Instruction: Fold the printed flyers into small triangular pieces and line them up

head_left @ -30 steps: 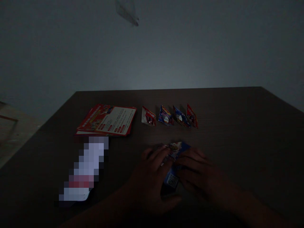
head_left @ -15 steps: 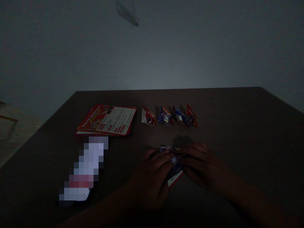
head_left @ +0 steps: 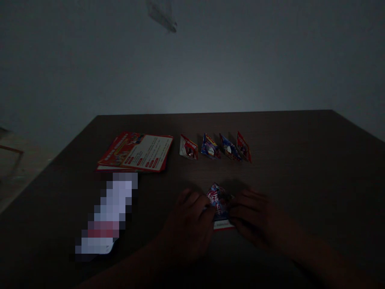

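A partly folded printed paper sheet (head_left: 219, 205), blue and red with a white strip along its near edge, lies low on the table between my hands. My left hand (head_left: 192, 220) grips its left side, fingers bent and pressed together. On the right side, my right hand (head_left: 254, 214) pinches the sheet, its fingertips at the paper's edge. Beyond my hands stand several small folded paper pieces in a row, among them a red and white one (head_left: 189, 147), a blue one (head_left: 210, 147) and a red one (head_left: 243, 147) at the right end.
A stack of red printed sheets (head_left: 138, 152) lies at the left of the dark table (head_left: 288, 160). Nearer me is a bright phone-like object (head_left: 108, 216), blurred by pixels. A pale wall (head_left: 240, 60) rises behind the table. The light is dim.
The sheet between my hands has turned so its white strip runs nearly level, and its far end now peaks to a point. My fingers have moved apart to its two sides.
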Demonstrator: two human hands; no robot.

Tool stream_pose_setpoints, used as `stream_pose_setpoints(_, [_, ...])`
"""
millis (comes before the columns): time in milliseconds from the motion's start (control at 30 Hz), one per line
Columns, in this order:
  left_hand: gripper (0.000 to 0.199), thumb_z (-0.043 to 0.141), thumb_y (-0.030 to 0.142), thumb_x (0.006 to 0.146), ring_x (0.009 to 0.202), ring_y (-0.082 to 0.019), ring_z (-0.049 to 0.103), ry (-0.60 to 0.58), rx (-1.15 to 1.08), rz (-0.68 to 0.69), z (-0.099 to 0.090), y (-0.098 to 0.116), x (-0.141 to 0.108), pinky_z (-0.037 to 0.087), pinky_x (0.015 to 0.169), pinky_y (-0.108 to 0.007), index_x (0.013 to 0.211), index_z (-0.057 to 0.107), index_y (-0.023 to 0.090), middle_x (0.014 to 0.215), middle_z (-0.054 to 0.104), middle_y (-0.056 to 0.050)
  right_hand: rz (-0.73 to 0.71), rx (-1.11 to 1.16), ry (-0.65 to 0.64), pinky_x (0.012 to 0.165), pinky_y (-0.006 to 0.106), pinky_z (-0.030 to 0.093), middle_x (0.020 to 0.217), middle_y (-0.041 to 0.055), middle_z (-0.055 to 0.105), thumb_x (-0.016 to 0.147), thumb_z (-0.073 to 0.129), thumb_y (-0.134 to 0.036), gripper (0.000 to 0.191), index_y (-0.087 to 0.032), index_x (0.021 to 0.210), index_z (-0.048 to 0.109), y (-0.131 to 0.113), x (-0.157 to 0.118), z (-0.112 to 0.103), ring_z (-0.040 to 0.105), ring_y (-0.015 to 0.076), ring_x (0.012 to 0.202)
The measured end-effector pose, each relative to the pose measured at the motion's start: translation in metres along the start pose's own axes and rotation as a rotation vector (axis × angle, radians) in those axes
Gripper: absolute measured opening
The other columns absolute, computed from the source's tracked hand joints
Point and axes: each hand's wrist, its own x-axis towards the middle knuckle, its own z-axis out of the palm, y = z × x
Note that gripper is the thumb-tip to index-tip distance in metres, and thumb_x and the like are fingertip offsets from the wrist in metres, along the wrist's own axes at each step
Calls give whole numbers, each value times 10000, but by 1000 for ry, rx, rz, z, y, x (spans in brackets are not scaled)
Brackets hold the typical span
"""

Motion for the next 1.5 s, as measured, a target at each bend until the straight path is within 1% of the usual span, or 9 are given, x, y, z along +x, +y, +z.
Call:
stream_pose_setpoints(133, [188,464,176,875,826,-215,509,-21,16,5,3,-1,1,397,780,-404,990,612,170,872,601,-61,-11,25,1,767,361,415,891,41,657,863,533,-138,118,-190,926,618,-2,2,1,553,187,814])
stream_pose_setpoints(267, [154,476,176,888,816,-199,500,-22,5,6,6,-2,3,392,753,-372,950,617,180,852,591,-48,26,39,32,753,348,424,856,42,645,872,524,-140,122,-186,942,612,-3,2,2,551,186,797])
stream_pose_setpoints(500, [183,435,196,916,818,-192,494,-50,-26,-30,6,-1,5,387,764,-370,844,601,168,852,585,-50,81,44,42,742,352,426,867,45,638,845,548,-117,158,-201,965,608,-2,2,6,570,195,808])
stream_pose_setpoints(667, [160,461,200,901,813,-198,487,-46,-18,-63,6,0,7,380,738,-362,811,588,163,847,588,-51,110,44,56,740,341,424,863,45,642,860,541,-146,141,-206,957,623,-3,5,8,586,190,802])
stream_pose_setpoints(933, [170,469,250,904,827,-206,488,-45,-48,-104,10,-1,9,361,724,-358,816,588,168,852,588,-53,195,68,-1,791,376,397,845,40,637,869,537,-167,114,-218,922,624,-5,6,10,580,202,805])
stream_pose_setpoints(1033, [189,457,264,909,839,-211,494,-60,-59,-123,11,0,10,359,744,-368,843,605,167,860,592,-58,213,83,5,784,377,396,855,42,641,860,552,-172,103,-217,912,627,-6,7,10,581,206,811])
stream_pose_setpoints(1167, [175,478,277,899,856,-212,502,-67,-68,-159,12,-1,9,357,767,-372,900,616,169,891,601,-58,233,102,48,805,382,388,845,38,647,848,580,-190,94,-230,914,633,-6,9,11,583,209,816])
stream_pose_setpoints(1400, [188,488,304,896,839,-207,509,-86,-73,-227,11,0,10,354,754,-363,842,621,182,858,601,-47,286,96,55,743,356,376,783,28,638,835,597,-199,45,-215,837,639,-7,10,12,574,203,768])
stream_pose_setpoints(1500, [179,500,305,888,847,-211,511,-95,-72,-236,11,0,11,354,756,-366,840,625,186,870,608,-46,282,95,66,723,348,366,763,20,628,832,601,-205,34,-212,817,630,-7,11,12,563,196,742])
